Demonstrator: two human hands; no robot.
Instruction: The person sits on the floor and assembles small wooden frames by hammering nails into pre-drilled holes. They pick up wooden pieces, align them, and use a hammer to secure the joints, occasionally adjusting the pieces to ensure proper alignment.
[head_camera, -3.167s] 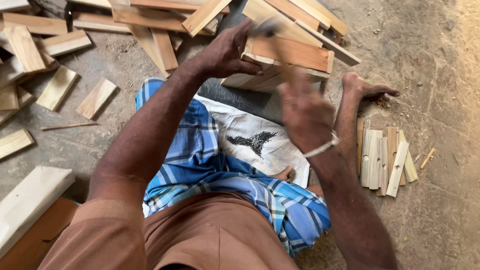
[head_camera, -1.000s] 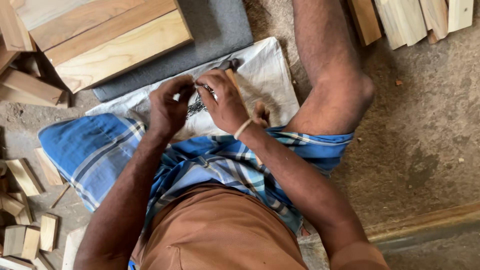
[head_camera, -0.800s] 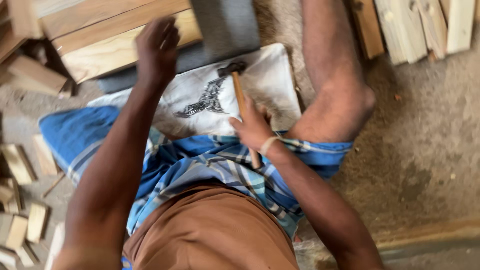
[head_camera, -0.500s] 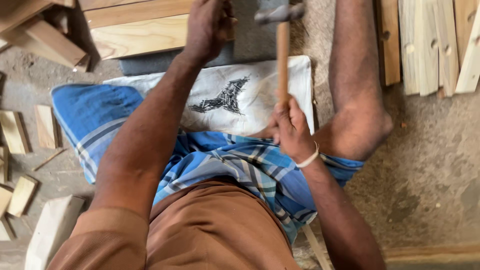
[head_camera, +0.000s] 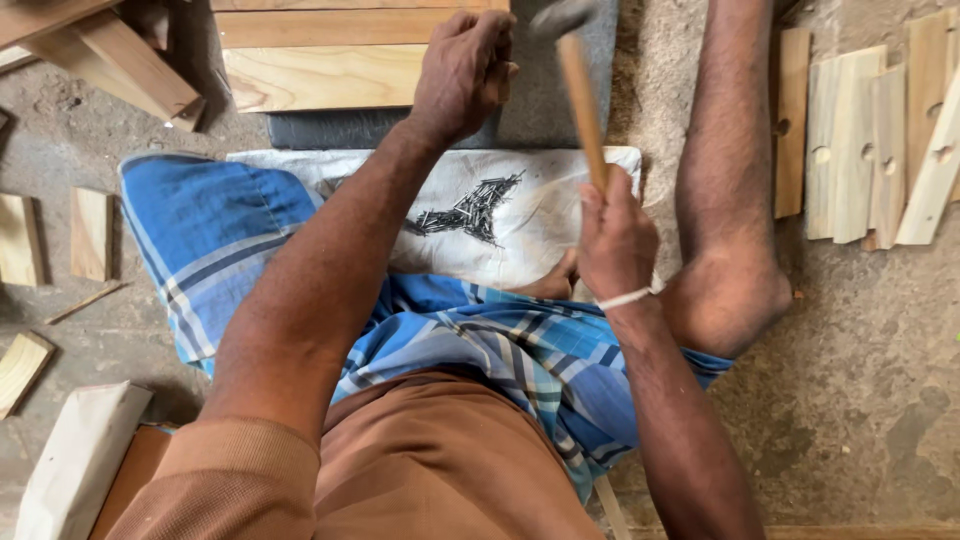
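Concrete floor (head_camera: 860, 380); right hand (head_camera: 615, 235) grip clamped on hammer (head_camera: 580, 95); left hand (head_camera: 465, 70) apparently pinching nail.

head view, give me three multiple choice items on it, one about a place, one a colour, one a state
1. Where does the pile of nails lie?
A. on a white cloth
B. on the bare floor
C. in a tin

2. What colour is the checked cloth over the person's legs?
A. red
B. blue
C. green

3. What is the state of the right hand?
A. open and flat on the floor
B. closed round a wooden hammer handle
C. pinching a nail from the pile

Answers:
1 A, the dark nails sit on the white cloth in front of the person.
2 B, it is blue with lighter stripes.
3 B, the fingers wrap the hammer handle, which rises to a blurred head, while the left hand rests at the edge of the pale wooden board.
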